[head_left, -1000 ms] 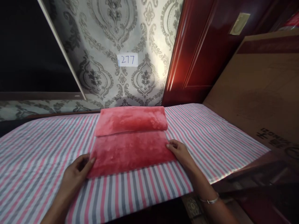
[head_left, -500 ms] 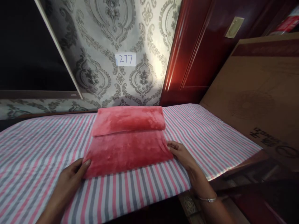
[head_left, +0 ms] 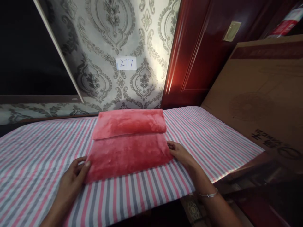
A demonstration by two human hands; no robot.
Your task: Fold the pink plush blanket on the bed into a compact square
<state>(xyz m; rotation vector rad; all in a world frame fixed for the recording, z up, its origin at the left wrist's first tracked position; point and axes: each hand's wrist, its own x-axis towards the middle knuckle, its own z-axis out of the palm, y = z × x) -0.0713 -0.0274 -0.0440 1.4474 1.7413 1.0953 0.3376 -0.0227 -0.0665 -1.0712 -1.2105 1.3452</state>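
The largest surface in view is the striped cloth (head_left: 213, 138), in pink, grey and white, spread flat over the tabletop and hanging past its near edge. Behind it stands a patterned wall (head_left: 106, 37) bearing a small paper label (head_left: 127, 63) marked 277; a dark red door (head_left: 201, 47) adjoins the wall on the right, and a large cardboard box (head_left: 265, 91) leans beside the tabletop at far right. The red plush towel (head_left: 129, 151) lies at the centre of the striped cloth. Judged from its present form, folding is partly complete: the far portion is already turned over onto itself as a thick band across the top, while the near portion lies as a single flat panel, so at least one further fold appears to remain. The left hand (head_left: 73, 178) rests at the near left corner of the towel; its fingers (head_left: 84, 167) are loosely extended, slightly curled, with the tips touching the towel edge, and no closed grip is evident. The right hand (head_left: 181, 153) rests against the right edge of the flat panel; its fingers (head_left: 171, 145) are loosely bent and contact the fabric edge, but whether they pinch it cannot be determined. A thin bracelet (head_left: 208, 194) encircles the right wrist.
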